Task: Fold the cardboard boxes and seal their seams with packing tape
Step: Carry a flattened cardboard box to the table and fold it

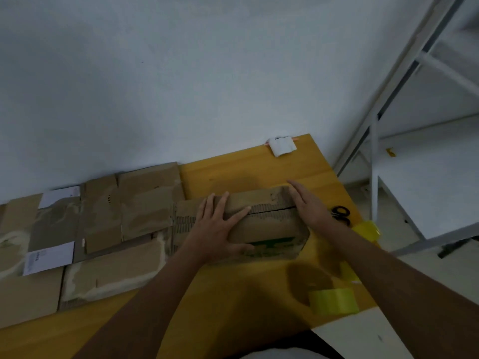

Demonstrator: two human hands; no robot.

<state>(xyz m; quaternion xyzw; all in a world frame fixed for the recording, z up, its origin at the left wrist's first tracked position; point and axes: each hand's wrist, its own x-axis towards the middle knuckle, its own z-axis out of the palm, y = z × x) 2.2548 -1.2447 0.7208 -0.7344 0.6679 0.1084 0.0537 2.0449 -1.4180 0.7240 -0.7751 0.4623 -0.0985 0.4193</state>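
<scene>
A small brown cardboard box (269, 224) with a green print on its near side stands on the yellow table (246, 167). Its top flaps meet along a dark seam. My left hand (220, 226) lies flat on the box's left part, fingers spread and straight over the flaps. My right hand (308, 206) presses flat against the box's right end. A yellowish roll of packing tape (334, 301) lies at the table's near right edge. A second yellow roll (368, 230) sits to the right, behind my right forearm.
Several flattened cardboard boxes (103, 224), some with white labels, cover the table's left half up to the wall. Black scissors (342, 215) lie by my right wrist. A white folded item (282, 146) sits at the far table edge. A white metal shelf (414, 151) stands right.
</scene>
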